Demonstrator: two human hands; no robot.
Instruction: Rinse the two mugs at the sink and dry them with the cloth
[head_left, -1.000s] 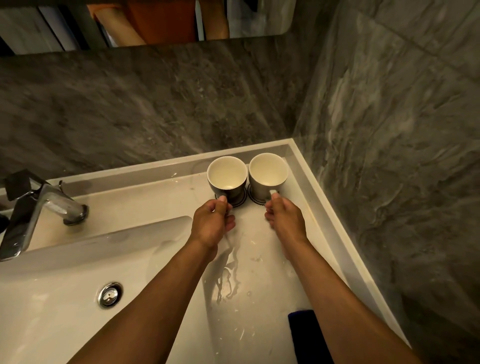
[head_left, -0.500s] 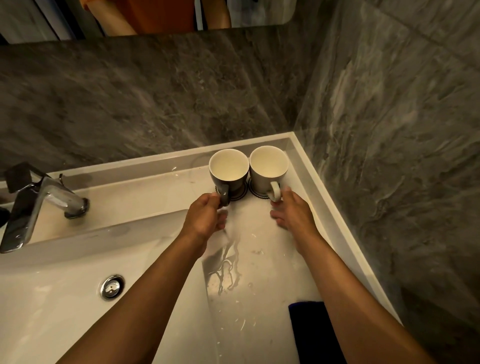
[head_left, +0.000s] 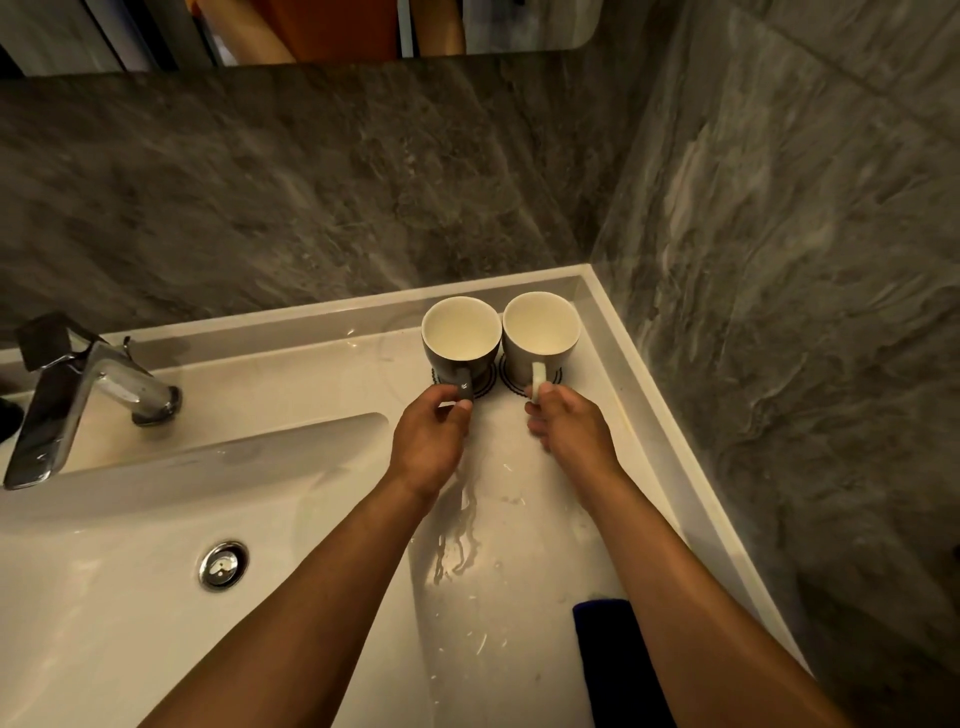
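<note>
- Your left hand (head_left: 428, 441) pinches the handle of the dark mug (head_left: 460, 345); right hand (head_left: 569, 434) pinches the handle of the white mug (head_left: 540, 335). Fingers curled round both handles.
- Change: a second ago your hands sat over the handles and hid them; now both handles show, held at the fingertips.
- Both mugs upright, side by side, nearly touching, in the upper-right corner of the counter ledge (head_left: 639, 395), each on a dark-edged coaster (head_left: 491, 376). Can't tell whether either has lifted.
- Reads as mugs being set down or about to be picked up. Judgement only.
- Water streaks on the ledge below your wrists, centre frame.
- Dark cloth (head_left: 605, 649) lies bottom right, partly under your right forearm, untouched.
- Tap (head_left: 91, 379) at left, no water visibly running; drain (head_left: 223, 564) lower left.
</note>
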